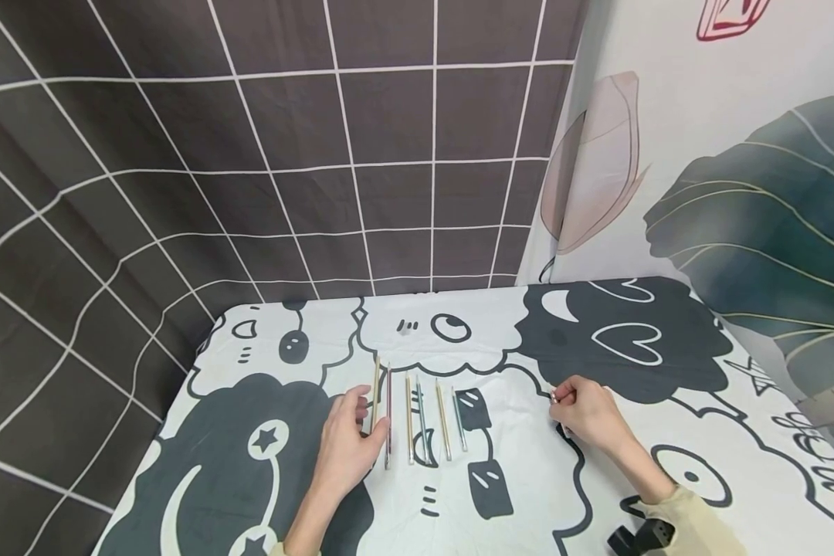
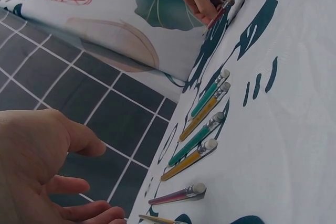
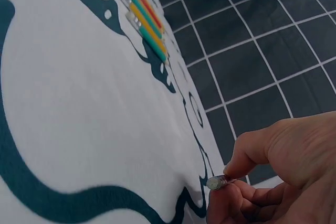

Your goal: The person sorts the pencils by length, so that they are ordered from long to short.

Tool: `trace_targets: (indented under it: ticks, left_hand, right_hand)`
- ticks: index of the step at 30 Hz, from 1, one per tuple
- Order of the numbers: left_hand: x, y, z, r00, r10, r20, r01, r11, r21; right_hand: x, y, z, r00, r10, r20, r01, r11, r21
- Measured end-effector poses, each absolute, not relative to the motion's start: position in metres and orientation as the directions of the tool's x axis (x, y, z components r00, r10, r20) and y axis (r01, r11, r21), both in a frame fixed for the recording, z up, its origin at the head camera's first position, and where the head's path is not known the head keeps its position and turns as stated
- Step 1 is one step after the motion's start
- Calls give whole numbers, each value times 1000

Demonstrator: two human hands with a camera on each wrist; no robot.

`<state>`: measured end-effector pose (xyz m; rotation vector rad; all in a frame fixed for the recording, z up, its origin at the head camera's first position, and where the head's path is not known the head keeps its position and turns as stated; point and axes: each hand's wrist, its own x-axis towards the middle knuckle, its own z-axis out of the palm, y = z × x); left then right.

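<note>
My right hand (image 1: 587, 411) pinches a red pencil (image 2: 219, 14) between thumb and fingers, at the right of the row. Its silvery eraser end (image 3: 216, 182) pokes out in the right wrist view; the fingers hide most of the rest. Several pencils lie side by side on the cloth: a red one (image 1: 388, 417), yellow ones such as this yellow pencil (image 2: 189, 160), and teal ones such as this teal pencil (image 3: 149, 38). Beside the leftmost yellow pencil (image 1: 375, 394) hovers my left hand (image 1: 347, 442), fingers loosely spread, holding nothing.
A white cloth (image 1: 528, 494) with dark cartoon drawings covers the table. Behind it hangs a dark curtain with a white grid (image 1: 389, 193). On the right is a pale leaf-patterned curtain (image 1: 667, 116). A black wrist device (image 1: 642, 535) sits at the right sleeve.
</note>
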<state>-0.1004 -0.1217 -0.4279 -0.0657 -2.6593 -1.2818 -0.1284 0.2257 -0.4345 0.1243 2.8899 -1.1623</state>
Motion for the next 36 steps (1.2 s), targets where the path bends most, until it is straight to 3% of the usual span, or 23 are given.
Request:
trace_targets:
  ticks: [27, 36]
  left_hand:
    - [-99, -120, -428, -983, -63, 171, 98, 611, 786]
    - [-99, -119, -428, -985, -52, 167, 101, 610, 786]
  right_hand:
    - [-129, 174, -435, -994, 38, -107, 106, 650, -752]
    - [-130, 159, -436, -997, -32, -63, 26, 655, -755]
